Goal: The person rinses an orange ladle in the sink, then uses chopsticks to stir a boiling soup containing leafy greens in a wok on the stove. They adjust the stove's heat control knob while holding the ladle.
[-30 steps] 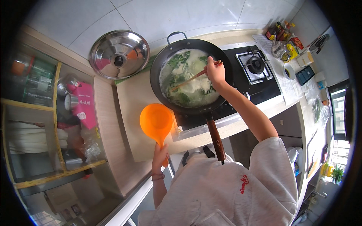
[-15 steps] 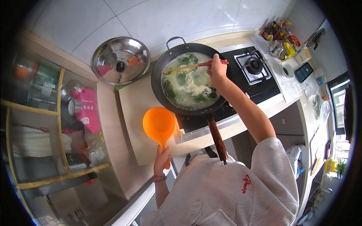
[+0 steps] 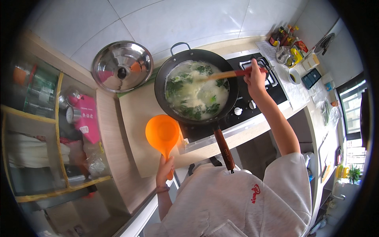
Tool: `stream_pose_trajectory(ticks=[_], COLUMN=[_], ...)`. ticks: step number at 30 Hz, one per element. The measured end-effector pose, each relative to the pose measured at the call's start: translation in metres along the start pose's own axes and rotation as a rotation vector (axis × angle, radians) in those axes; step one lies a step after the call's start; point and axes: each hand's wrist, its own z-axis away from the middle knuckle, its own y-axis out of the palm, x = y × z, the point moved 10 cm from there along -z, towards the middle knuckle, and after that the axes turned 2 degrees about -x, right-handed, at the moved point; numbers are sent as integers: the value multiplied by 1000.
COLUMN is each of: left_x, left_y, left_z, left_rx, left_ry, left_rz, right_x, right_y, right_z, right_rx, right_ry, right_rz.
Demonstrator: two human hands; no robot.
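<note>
A dark wok [image 3: 233, 94] sits on the stove, full of pale, cloudy soup [image 3: 201, 93] with leafy greens and whitish strands. Held in my right hand [image 3: 256, 81] is a pair of red-ended wooden chopsticks [image 3: 227, 75], slanting left so the tips reach the soup; the tips are blurred. My fingers are closed round the red ends, above the stove on the wok's right. Below the wok's left side, my left hand [image 3: 164, 170] grips the handle of an orange ladle [image 3: 162, 132]. Its round bowl is over the counter, apart from the wok.
The wok's brown handle [image 3: 224, 148] points toward my body. A steel lid [image 3: 122, 65] leans against the tiled wall at left. Right of the wok are a second burner [image 3: 268, 73], a small bowl [image 3: 294, 76] and several bottles [image 3: 282, 35]. Glass-fronted shelves stand far left.
My right hand has moved right, drawing the chopstick tips from the wok's left side to near its middle. The greens and strands have shifted. The ladle stays in my left hand.
</note>
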Motion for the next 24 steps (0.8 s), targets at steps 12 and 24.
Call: stream_pose_trajectory(ticks=[12,24], left_x=[-2,5], left_y=[-5,0], left_z=[-3,-7], left_rx=[32,32], left_ry=[-13,19], left_rz=[-42,14], right_x=[20,-22], right_y=[94,133], right_z=[81,55], right_rx=[791,890], right_ry=[-474,-603], right_rz=[714,1038])
